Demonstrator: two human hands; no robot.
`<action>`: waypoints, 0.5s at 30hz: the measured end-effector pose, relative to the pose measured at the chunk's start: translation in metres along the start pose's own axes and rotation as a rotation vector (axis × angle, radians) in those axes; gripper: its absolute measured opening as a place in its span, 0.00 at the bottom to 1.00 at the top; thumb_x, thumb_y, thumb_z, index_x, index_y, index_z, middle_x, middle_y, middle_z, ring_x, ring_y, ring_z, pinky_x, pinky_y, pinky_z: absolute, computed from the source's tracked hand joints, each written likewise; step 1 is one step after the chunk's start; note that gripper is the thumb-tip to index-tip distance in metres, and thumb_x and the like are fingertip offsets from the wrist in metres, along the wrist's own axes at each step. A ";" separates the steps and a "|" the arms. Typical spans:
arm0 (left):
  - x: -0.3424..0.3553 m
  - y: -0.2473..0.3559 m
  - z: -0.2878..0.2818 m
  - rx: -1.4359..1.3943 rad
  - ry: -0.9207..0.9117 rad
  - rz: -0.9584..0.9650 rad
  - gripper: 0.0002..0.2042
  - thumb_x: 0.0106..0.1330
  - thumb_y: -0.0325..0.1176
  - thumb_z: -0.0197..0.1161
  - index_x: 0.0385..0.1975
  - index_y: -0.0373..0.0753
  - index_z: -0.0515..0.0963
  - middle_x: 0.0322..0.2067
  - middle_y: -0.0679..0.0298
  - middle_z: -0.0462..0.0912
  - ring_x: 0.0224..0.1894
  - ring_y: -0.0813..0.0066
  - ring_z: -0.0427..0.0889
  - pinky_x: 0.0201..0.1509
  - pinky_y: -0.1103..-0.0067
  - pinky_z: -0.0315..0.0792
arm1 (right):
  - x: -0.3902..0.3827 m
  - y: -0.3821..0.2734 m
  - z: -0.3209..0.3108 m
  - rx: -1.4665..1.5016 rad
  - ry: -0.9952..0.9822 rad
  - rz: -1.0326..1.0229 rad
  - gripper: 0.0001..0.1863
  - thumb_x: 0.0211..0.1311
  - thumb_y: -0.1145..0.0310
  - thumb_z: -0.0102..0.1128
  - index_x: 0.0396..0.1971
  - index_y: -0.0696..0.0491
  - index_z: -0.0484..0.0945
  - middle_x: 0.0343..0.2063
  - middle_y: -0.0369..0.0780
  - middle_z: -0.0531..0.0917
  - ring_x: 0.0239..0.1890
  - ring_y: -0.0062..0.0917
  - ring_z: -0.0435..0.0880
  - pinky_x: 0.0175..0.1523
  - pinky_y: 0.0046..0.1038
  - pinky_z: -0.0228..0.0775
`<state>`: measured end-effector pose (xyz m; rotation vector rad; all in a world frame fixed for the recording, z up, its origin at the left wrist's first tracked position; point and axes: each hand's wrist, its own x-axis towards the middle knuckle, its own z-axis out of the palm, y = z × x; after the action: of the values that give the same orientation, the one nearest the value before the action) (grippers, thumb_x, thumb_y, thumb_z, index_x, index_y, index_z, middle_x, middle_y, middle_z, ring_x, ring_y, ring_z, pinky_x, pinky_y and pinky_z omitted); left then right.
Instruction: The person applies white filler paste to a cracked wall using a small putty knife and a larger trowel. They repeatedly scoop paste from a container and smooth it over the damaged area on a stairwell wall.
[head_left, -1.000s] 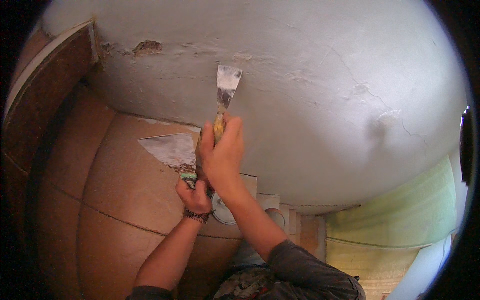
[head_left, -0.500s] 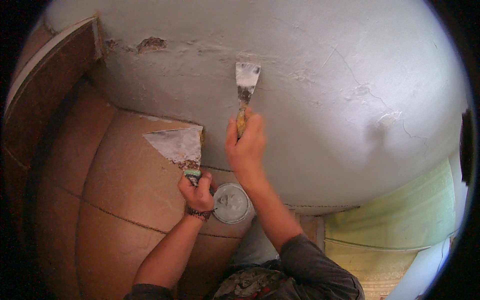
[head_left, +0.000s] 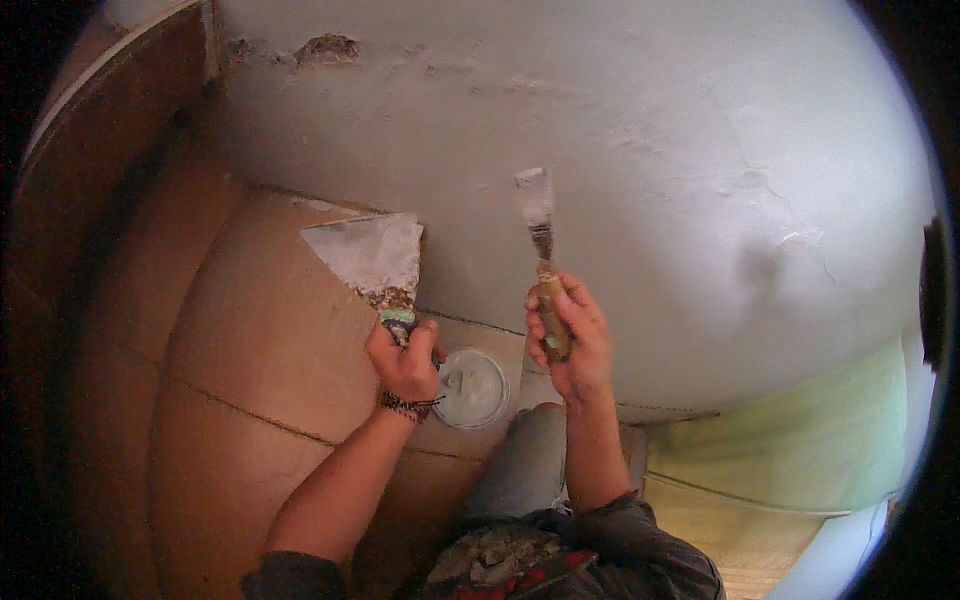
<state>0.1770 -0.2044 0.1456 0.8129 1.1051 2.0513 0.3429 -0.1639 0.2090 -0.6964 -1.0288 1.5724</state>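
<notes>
One wide scraper [head_left: 370,250] is gripped by left hand [head_left: 403,366], narrow scraper [head_left: 538,208] by right hand [head_left: 583,345]. Smoothing the wall [head_left: 680,270] seems the step; next stroke needs steady pressure.

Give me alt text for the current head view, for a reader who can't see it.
The person's right hand holds a narrow scraper before a grey wall, and the left hand holds a wide stained scraper. A round tub sits on the brown tiled floor; a broken patch shows in the wall, upper left.
</notes>
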 end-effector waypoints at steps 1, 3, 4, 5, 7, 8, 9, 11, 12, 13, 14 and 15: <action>0.000 -0.001 0.000 -0.022 -0.009 -0.014 0.05 0.55 0.27 0.55 0.22 0.36 0.67 0.13 0.64 0.71 0.10 0.76 0.69 0.14 0.79 0.63 | -0.001 -0.002 -0.004 0.066 0.001 0.029 0.19 0.64 0.68 0.55 0.53 0.56 0.67 0.32 0.37 0.77 0.25 0.13 0.70 0.22 0.17 0.63; 0.000 -0.004 -0.003 0.000 -0.023 -0.001 0.05 0.56 0.27 0.55 0.22 0.36 0.68 0.13 0.64 0.71 0.10 0.76 0.69 0.14 0.79 0.63 | 0.009 0.005 -0.009 -0.389 0.104 -0.297 0.18 0.63 0.69 0.56 0.52 0.56 0.69 0.32 0.38 0.77 0.26 0.16 0.72 0.25 0.18 0.65; 0.000 -0.006 -0.004 0.010 -0.034 0.006 0.05 0.56 0.28 0.55 0.21 0.36 0.68 0.13 0.64 0.71 0.10 0.76 0.69 0.14 0.79 0.63 | 0.016 0.006 -0.011 -0.618 0.158 -0.462 0.18 0.62 0.69 0.56 0.51 0.56 0.70 0.31 0.38 0.77 0.27 0.17 0.73 0.26 0.19 0.66; -0.001 -0.007 -0.004 0.017 -0.036 -0.010 0.05 0.56 0.28 0.55 0.21 0.36 0.68 0.13 0.64 0.71 0.10 0.76 0.69 0.14 0.79 0.63 | 0.022 0.002 -0.012 -0.807 0.177 -0.629 0.17 0.61 0.70 0.57 0.50 0.57 0.71 0.32 0.40 0.78 0.29 0.21 0.75 0.29 0.22 0.68; 0.001 -0.006 -0.006 0.028 -0.033 -0.032 0.05 0.56 0.28 0.55 0.22 0.36 0.68 0.13 0.64 0.71 0.11 0.76 0.69 0.14 0.79 0.64 | 0.040 -0.018 -0.003 -1.185 0.201 -0.968 0.16 0.58 0.71 0.60 0.47 0.57 0.75 0.33 0.43 0.78 0.33 0.29 0.79 0.36 0.30 0.72; 0.001 -0.007 -0.006 0.021 -0.042 -0.028 0.05 0.56 0.28 0.55 0.22 0.36 0.68 0.13 0.64 0.71 0.11 0.76 0.70 0.14 0.78 0.64 | 0.050 -0.027 -0.002 -1.269 0.202 -1.097 0.16 0.57 0.71 0.61 0.46 0.57 0.76 0.33 0.43 0.78 0.33 0.31 0.79 0.36 0.30 0.72; 0.002 -0.007 -0.009 0.025 -0.039 -0.016 0.05 0.56 0.28 0.55 0.21 0.36 0.68 0.13 0.64 0.71 0.11 0.76 0.70 0.14 0.78 0.64 | 0.062 -0.033 0.000 -1.335 0.192 -1.226 0.16 0.56 0.71 0.61 0.45 0.57 0.76 0.33 0.44 0.78 0.33 0.32 0.79 0.36 0.30 0.72; 0.002 -0.008 -0.008 0.020 -0.042 -0.013 0.05 0.56 0.28 0.56 0.22 0.37 0.68 0.13 0.64 0.71 0.11 0.75 0.70 0.14 0.78 0.64 | 0.074 -0.047 0.001 -1.444 0.185 -1.366 0.16 0.54 0.72 0.62 0.44 0.56 0.78 0.33 0.44 0.78 0.33 0.34 0.79 0.37 0.30 0.72; 0.002 -0.008 -0.007 0.028 -0.036 -0.014 0.05 0.56 0.28 0.56 0.22 0.36 0.68 0.13 0.64 0.71 0.11 0.75 0.70 0.14 0.78 0.64 | 0.078 -0.051 0.002 -1.467 0.181 -1.372 0.15 0.54 0.72 0.63 0.44 0.55 0.78 0.34 0.43 0.78 0.33 0.34 0.79 0.37 0.30 0.72; 0.002 -0.008 -0.007 0.035 -0.029 -0.015 0.05 0.56 0.28 0.56 0.22 0.36 0.68 0.13 0.64 0.71 0.11 0.75 0.70 0.14 0.78 0.64 | 0.082 -0.055 0.002 -1.490 0.177 -1.378 0.15 0.53 0.72 0.63 0.43 0.54 0.79 0.34 0.43 0.78 0.33 0.34 0.79 0.37 0.30 0.73; 0.001 -0.006 -0.005 0.025 -0.018 -0.029 0.05 0.56 0.28 0.56 0.22 0.36 0.68 0.13 0.64 0.71 0.11 0.75 0.70 0.14 0.78 0.64 | 0.086 -0.060 0.000 -1.530 0.172 -1.385 0.15 0.53 0.72 0.63 0.43 0.54 0.79 0.34 0.43 0.78 0.33 0.34 0.79 0.36 0.30 0.73; 0.000 -0.002 -0.004 0.021 -0.006 -0.041 0.05 0.56 0.28 0.56 0.23 0.36 0.68 0.13 0.64 0.71 0.11 0.75 0.70 0.14 0.78 0.64 | 0.092 -0.063 -0.004 -1.564 0.169 -1.390 0.15 0.53 0.71 0.63 0.43 0.53 0.80 0.34 0.43 0.78 0.33 0.34 0.79 0.36 0.30 0.73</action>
<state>0.1745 -0.2047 0.1419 0.8002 1.1325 2.0052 0.3528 -0.0714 0.2705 -0.7086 -1.8787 -0.6811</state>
